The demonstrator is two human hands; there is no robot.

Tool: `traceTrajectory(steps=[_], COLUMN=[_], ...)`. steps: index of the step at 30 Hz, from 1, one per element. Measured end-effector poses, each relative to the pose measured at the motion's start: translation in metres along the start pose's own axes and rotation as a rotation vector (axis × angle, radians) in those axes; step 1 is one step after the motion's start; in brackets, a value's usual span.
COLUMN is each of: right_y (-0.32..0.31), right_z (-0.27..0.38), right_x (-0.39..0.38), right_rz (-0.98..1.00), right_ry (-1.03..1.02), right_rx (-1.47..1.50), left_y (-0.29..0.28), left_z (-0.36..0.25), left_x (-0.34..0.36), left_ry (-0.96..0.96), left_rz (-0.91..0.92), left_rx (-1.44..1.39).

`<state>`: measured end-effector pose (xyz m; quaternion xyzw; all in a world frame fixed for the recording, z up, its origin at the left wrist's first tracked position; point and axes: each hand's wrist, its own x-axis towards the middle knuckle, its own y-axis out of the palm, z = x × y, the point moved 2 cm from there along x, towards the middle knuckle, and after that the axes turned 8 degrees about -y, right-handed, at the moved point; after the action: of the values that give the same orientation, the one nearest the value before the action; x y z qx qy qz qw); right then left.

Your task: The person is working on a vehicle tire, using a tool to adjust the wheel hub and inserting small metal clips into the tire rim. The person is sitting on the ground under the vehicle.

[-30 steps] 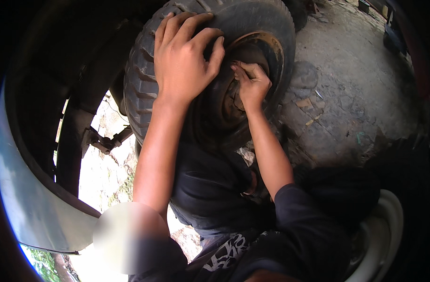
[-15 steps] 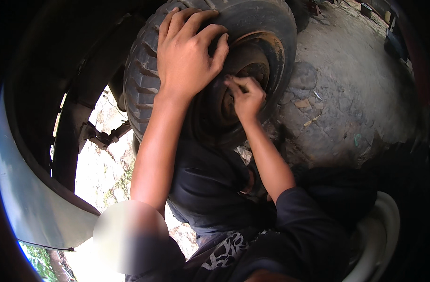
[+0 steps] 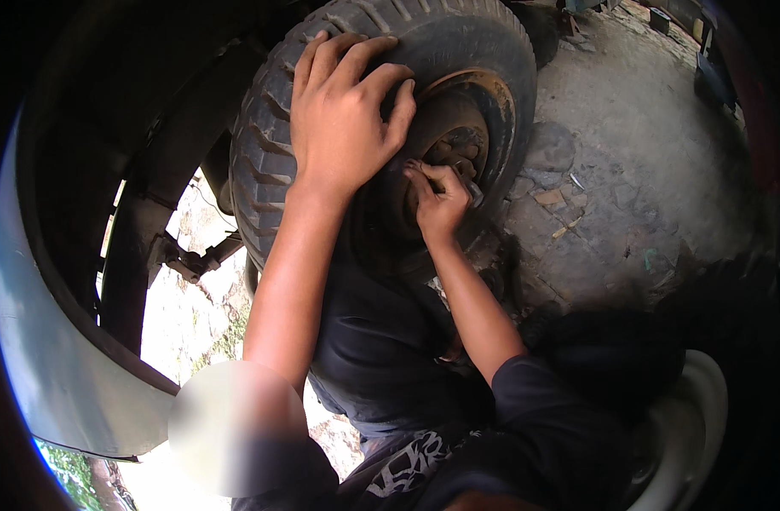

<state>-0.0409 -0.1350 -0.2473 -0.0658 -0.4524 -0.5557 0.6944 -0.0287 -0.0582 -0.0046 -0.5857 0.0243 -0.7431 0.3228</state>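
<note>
A large black tyre (image 3: 262, 162) with chunky tread stands upright in front of me, mounted on a rusty, dirty wheel rim (image 3: 502, 102). My left hand (image 3: 343, 119) rests on its upper left part, fingers spread over the tread shoulder and sidewall. Lower and to the right, my right hand (image 3: 442, 198) is at the wheel hub (image 3: 458, 146), thumb and fingers pinched together. A small greyish metal edge shows beside its knuckles, but I cannot make out what the fingers hold. Several nuts or studs sit in the hub's recess just above this hand.
A pale vehicle body panel (image 3: 74, 341) curves along the left, with dark frame parts behind it. Rough concrete floor (image 3: 645, 128) with rubble and scraps lies to the right. At the lower right are a dark tyre and a pale round rim (image 3: 705, 409). My dark-clothed leg (image 3: 381, 358) is below the tyre.
My right hand has shifted slightly down and left at the hub, uncovering more of the recess. My left hand stays on the tyre. The whole view has shifted slightly.
</note>
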Motion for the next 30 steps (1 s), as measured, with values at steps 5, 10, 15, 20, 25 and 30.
traceTrajectory(steps=[5, 10, 15, 20, 25, 30], right_y=[0.011, 0.003, 0.001, -0.009, -0.006, -0.005], right_z=[-0.012, -0.004, 0.005, 0.003, 0.002, 0.017], right_x=[0.024, -0.006, 0.007, -0.001, 0.009, 0.004], right_rz=[-0.104, -0.005, 0.068, 0.007, 0.008, 0.046], right_ry=[0.208, 0.091, 0.209, 0.367, 0.228, 0.143], right_rx=[0.134, 0.035, 0.063, 0.051, 0.065, -0.008], left_y=[0.002, 0.002, -0.003, -0.003, -0.005, -0.003], left_z=[0.002, -0.001, 0.001, 0.001, -0.005, -0.003], left_x=[-0.003, 0.005, -0.001, 0.001, 0.002, 0.002], left_ry=[-0.001, -0.004, 0.01, 0.01, 0.038, 0.05], left_rz=[0.009, 0.001, 0.017, 0.028, 0.047, 0.067], left_rx=[-0.006, -0.006, -0.074, -0.101, -0.122, -0.101])
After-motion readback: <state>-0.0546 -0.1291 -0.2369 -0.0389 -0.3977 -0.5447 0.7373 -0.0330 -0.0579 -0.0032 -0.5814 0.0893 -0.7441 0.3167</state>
